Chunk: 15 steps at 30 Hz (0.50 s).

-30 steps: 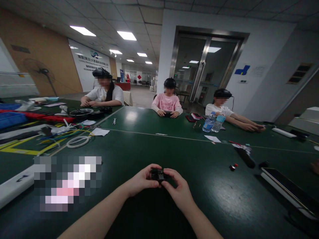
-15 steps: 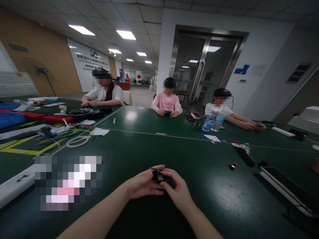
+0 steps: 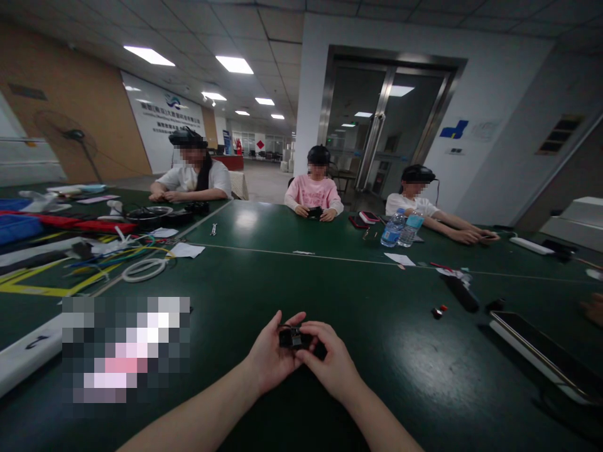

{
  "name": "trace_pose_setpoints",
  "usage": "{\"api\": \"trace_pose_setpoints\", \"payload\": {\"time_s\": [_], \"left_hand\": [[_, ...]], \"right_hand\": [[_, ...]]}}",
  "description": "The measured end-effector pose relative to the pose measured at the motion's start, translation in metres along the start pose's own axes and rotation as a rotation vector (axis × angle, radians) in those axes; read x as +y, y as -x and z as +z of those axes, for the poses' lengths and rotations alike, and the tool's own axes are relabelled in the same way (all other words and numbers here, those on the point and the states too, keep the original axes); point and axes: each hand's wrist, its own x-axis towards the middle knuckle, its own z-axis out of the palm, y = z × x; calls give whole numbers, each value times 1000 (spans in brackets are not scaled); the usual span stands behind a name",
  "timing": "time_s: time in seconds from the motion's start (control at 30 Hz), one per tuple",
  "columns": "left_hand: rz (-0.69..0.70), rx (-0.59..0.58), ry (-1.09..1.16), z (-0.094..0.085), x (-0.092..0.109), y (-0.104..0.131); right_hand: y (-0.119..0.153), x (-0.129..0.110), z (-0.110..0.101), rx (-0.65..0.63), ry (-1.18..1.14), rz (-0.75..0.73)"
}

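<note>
A small black device [image 3: 289,337] with a lighter grey patch, too small to identify, is above the near part of the green table. My right hand [image 3: 333,361] pinches its right end between thumb and fingers. My left hand [image 3: 266,359] is palm up behind and below the device, its thumb and fingers apart. Whether the device rests on the left fingers, I cannot tell.
A phone [image 3: 541,355] on a white box is at right, near small red-and-black parts [image 3: 439,312]. Two water bottles [image 3: 393,229] stand farther back. Cables [image 3: 144,270] and a white power strip [image 3: 32,351] occupy the left. Three people sit across the table [image 3: 254,276].
My left hand has opened, its thumb now raised away from the device. The device has shifted slightly left and turned, still in my right hand's pinch. The view has moved a little.
</note>
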Motion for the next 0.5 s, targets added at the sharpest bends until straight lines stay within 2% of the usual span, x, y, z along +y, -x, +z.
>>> {"api": "trace_pose_setpoints", "payload": {"time_s": [0.23, 0.33, 0.5], "left_hand": [[-21, -11, 6, 2, -2, 1], [-10, -19, 70, 1, -2, 1], [0, 33, 182, 0, -3, -2]], "right_hand": [[1, -3, 0, -7, 53, 14], [0, -2, 1, -11, 78, 1], [0, 1, 4, -10, 105, -16]]}}
